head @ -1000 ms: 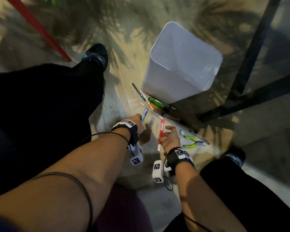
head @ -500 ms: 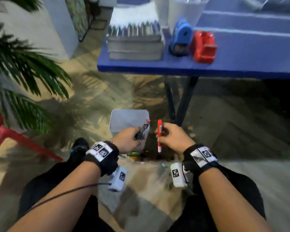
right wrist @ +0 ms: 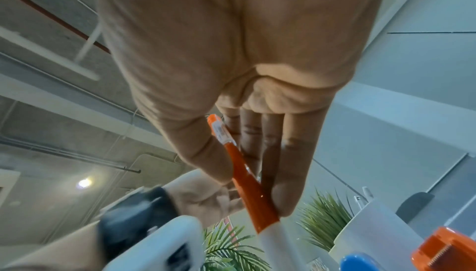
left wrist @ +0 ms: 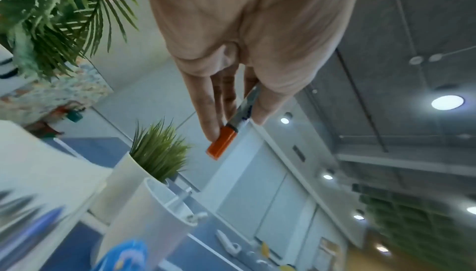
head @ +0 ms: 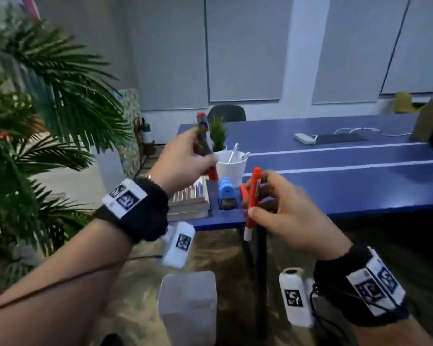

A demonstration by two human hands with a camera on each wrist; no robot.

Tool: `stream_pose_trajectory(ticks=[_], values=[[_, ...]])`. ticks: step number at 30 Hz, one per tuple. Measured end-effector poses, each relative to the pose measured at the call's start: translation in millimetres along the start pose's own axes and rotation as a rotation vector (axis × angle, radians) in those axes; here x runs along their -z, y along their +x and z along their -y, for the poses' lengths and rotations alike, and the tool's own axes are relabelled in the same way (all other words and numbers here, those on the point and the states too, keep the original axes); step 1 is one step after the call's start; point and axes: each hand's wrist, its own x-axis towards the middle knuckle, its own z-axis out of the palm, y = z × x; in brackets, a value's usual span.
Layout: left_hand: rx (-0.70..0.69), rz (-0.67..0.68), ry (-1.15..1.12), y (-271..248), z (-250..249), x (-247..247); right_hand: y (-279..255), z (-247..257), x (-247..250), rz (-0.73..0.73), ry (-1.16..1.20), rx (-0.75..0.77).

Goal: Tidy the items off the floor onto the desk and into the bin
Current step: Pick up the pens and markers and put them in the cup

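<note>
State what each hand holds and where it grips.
Left hand pinches a dark red-capped pen along its barrel, near the cap. Right hand pinches an orange marker at mid-body.

Grey panelled walls (head: pixel 245 48) fill twelve o'clock. A large palm (head: pixel 35 101) crowds nine o'clock, and a dark chair (head: pixel 226 113) sits behind the blue tabletop's far edge. Round ceiling lights (left wrist: pixel 447 102) glow at three o'clock above. Brownish patterned floor (head: pixel 140 293) lies at six.

Cup (head: pixel 230 166) on desk (head: pixel 335 186); bin (head: pixel 188 308) below.
</note>
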Motion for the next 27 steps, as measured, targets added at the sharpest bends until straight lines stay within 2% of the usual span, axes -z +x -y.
stream_pose_trajectory(ticks=[3, 6, 9, 14, 24, 27], values=[[0.086, -0.067, 0.025, 79.6, -5.4, -9.3, 7.2, 5.3, 9.3, -0.043, 0.011, 0.021], [0.105, -0.077, 0.268, 136.1, -0.2, -27.1, 6.1, 1.5, 14.1, -0.056, 0.001, -0.003], [0.179, -0.053, 0.526, 167.3, 21.2, -47.0, -1.3, -10.2, 16.4, -0.067, 0.014, -0.022], [0.366, -0.013, 0.636, 179.9, 66.9, -68.0, -13.2, -30.8, 23.8, -0.052, 0.015, -0.064], [0.344, 0.024, 0.745, 166.3, 83.9, -64.5, -0.5, -26.8, 23.8, -0.04, -0.019, -0.021], [0.282, 0.053, 0.796, 162.1, 77.8, -54.5, 8.7, -13.4, 21.6, -0.025, -0.026, 0.01]])
